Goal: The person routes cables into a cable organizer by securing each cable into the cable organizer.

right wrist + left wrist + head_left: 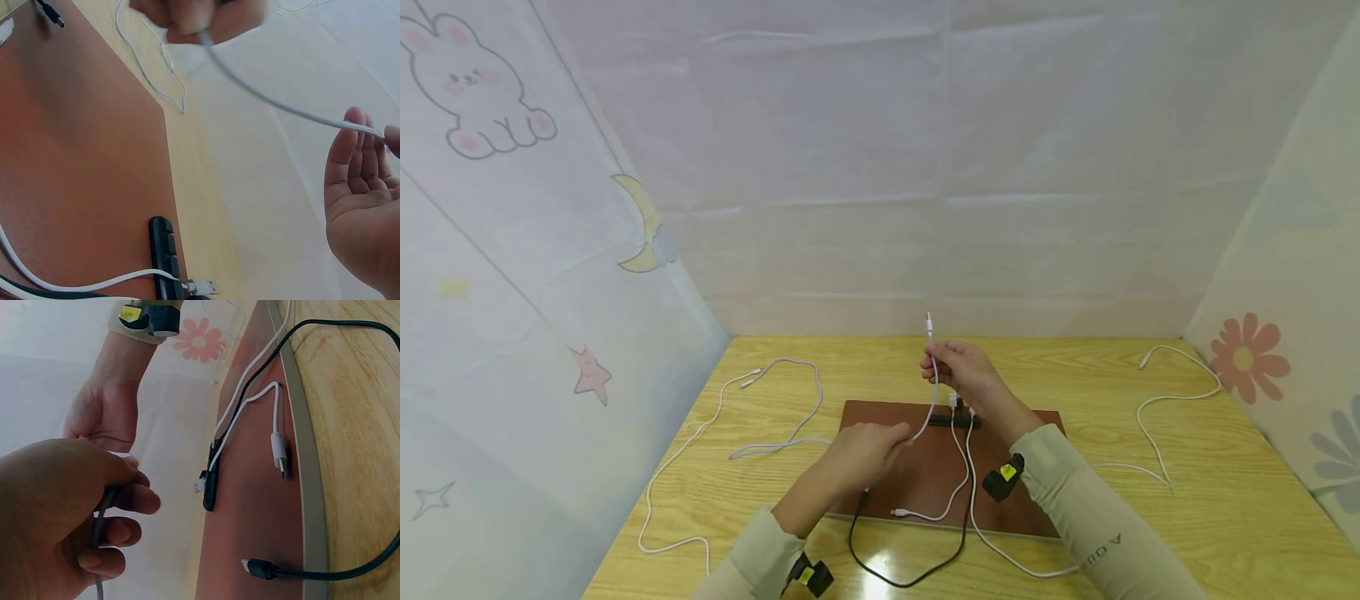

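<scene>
My right hand (968, 377) pinches a pale lilac USB cable (936, 387) just below its plug (928, 323), which points up. Lower and to the left, my left hand (867, 454) grips the same cable, leaving a bowed length between both hands. Under them lies a brown mat (917, 479). Along its far edge sits a black cable holder (164, 256) with slots, where white cables and a black cable (917, 583) run in. A white USB plug (203, 287) sticks out past the holder. The white cable's small plug (279, 450) rests on the mat.
More white cable (651, 500) loops over the wooden table (775, 500) at left. Another white cable (1150, 400) curves at right. The black cable's plug (257, 569) lies by the mat's near edge. A patterned cloth wall (880, 208) stands behind.
</scene>
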Demonstrator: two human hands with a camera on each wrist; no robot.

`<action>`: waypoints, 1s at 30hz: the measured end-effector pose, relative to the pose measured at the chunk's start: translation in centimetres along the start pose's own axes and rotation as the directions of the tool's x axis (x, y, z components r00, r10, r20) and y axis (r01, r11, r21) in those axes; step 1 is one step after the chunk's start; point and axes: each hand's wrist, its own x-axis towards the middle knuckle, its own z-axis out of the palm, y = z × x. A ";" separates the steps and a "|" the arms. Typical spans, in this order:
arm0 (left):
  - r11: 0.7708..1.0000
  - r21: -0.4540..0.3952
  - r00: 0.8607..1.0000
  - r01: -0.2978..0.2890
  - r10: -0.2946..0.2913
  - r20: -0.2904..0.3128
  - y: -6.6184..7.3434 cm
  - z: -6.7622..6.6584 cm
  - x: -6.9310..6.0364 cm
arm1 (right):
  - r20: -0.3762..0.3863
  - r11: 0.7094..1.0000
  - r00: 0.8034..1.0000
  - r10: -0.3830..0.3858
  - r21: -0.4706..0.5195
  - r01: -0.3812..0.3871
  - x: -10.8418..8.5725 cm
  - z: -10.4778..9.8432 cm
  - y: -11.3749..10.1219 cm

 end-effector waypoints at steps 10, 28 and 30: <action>1.000 0.001 0.992 0.029 -0.029 0.120 -0.7 0.8 -0.2 | -0.018 0.994 0.999 -0.029 -0.109 0.027 0.2 -0.4 0.0; 0.999 0.017 0.972 -0.041 0.036 0.230 -0.2 1.1 0.2 | -0.090 0.941 0.996 0.000 -0.336 -0.031 0.9 -0.8 1.4; 0.998 0.033 0.972 -0.060 0.050 0.228 -0.1 1.4 0.3 | -0.098 0.919 0.995 0.005 -0.393 -0.044 1.0 -0.9 1.6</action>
